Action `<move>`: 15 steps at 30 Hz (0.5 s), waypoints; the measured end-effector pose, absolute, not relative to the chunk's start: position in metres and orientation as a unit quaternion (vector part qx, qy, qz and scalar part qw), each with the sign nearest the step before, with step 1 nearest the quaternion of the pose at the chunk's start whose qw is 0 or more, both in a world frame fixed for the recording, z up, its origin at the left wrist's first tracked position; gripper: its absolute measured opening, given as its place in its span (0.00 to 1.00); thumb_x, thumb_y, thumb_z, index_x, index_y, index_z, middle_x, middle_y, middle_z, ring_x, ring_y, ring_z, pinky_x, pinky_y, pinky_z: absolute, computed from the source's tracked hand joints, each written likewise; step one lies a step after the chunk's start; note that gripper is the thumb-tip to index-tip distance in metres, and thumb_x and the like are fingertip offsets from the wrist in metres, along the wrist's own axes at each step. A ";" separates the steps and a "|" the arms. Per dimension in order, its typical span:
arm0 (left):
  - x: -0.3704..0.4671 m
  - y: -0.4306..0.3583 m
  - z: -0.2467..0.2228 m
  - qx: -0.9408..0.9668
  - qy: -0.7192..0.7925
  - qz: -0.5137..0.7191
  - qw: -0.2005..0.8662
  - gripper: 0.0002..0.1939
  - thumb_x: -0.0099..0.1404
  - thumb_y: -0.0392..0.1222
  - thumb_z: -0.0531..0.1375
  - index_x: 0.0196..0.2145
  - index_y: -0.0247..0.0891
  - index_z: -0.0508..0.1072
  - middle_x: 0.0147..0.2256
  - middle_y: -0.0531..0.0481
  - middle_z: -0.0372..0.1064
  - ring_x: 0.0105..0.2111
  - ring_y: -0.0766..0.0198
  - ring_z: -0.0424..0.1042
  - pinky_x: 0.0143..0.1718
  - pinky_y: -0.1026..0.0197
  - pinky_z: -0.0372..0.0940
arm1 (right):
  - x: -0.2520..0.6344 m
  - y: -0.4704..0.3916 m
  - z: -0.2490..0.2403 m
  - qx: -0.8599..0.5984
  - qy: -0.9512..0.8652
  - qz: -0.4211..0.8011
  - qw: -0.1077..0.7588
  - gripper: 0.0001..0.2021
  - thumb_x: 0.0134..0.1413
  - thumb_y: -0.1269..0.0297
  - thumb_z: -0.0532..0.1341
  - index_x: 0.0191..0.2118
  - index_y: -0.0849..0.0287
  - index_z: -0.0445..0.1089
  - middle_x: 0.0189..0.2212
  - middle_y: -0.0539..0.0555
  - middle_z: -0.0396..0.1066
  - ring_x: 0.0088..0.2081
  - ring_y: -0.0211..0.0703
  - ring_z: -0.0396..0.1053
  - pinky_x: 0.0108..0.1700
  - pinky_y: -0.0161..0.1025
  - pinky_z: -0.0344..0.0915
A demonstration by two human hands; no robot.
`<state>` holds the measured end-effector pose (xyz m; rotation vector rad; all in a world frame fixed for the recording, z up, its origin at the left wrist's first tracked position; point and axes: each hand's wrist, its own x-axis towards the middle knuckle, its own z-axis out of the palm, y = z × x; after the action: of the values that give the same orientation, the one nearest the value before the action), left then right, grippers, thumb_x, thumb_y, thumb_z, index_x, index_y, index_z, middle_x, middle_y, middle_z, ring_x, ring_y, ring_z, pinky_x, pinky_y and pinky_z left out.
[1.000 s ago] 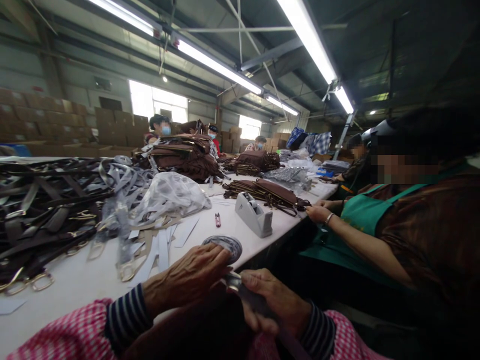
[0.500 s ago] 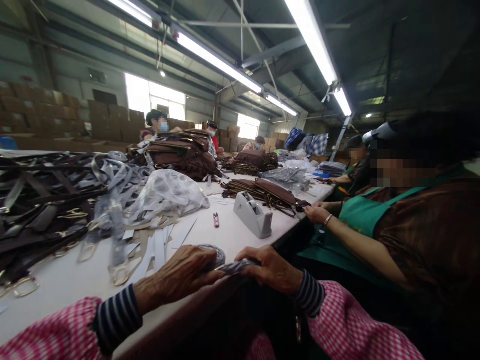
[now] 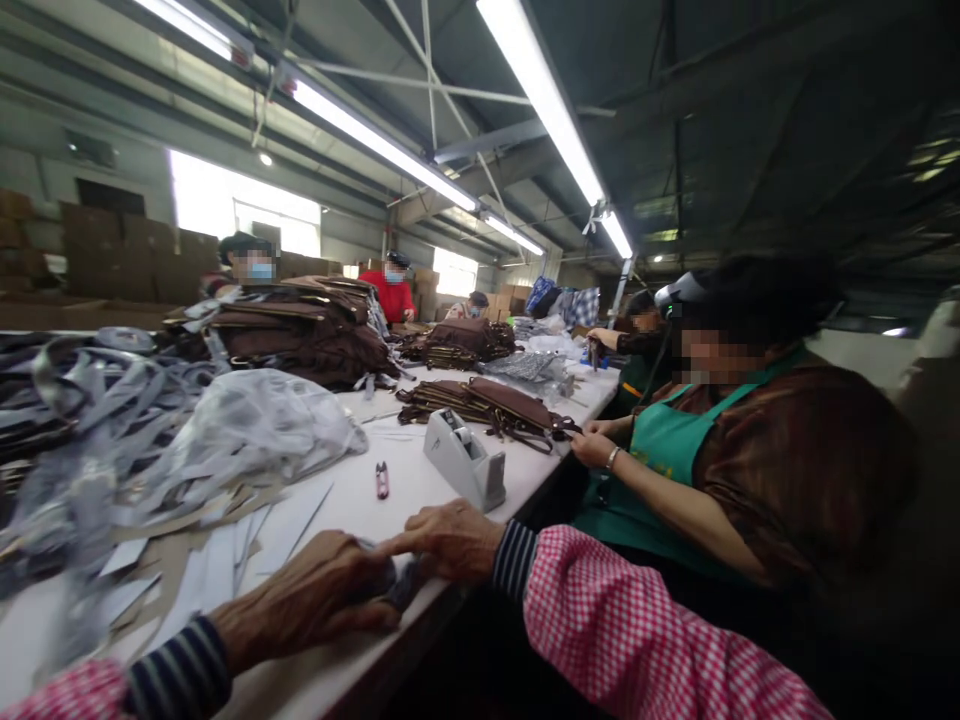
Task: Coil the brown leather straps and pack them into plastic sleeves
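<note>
At the table's front edge, my left hand [image 3: 322, 592] is closed round a grey coiled strap [image 3: 407, 580], mostly hidden under the fingers. My right hand [image 3: 459, 542] grips the strap's other part, its index finger reaching across to the left hand. Just beyond the hands stands a grey tape dispenser [image 3: 466, 462]. Small thread snips [image 3: 382, 480] with pinkish handles lie on the white tabletop. White and tan paper strips [image 3: 217, 565] spread left of my hands.
Dark and plastic-wrapped straps [image 3: 56, 430] heap at the left, beside a white plastic bag [image 3: 259, 425]. Brown zippered bags [image 3: 300, 325] are piled behind. At the right, a person in a green apron [image 3: 667, 450] handles brown bags [image 3: 487, 402]; other people work farther back.
My view has swung to the right. My hands have come closer together on the strap, and its coil, visible before, is now mostly covered.
</note>
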<state>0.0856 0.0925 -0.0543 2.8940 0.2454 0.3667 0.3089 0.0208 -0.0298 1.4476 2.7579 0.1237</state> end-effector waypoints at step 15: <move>0.074 0.053 -0.057 0.952 0.254 0.168 0.027 0.18 0.67 0.55 0.63 0.46 0.40 0.74 0.49 0.42 0.68 0.49 0.45 0.62 0.49 0.41 0.62 | 0.284 0.033 -0.020 0.452 0.887 0.048 0.075 0.08 0.62 0.63 0.64 0.44 0.58 0.76 0.39 0.57 0.78 0.42 0.49 0.75 0.36 0.38 0.59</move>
<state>0.0740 0.0533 -0.0571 2.9404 0.7847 0.5199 0.2843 0.0328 -0.0200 1.3566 2.6624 0.1428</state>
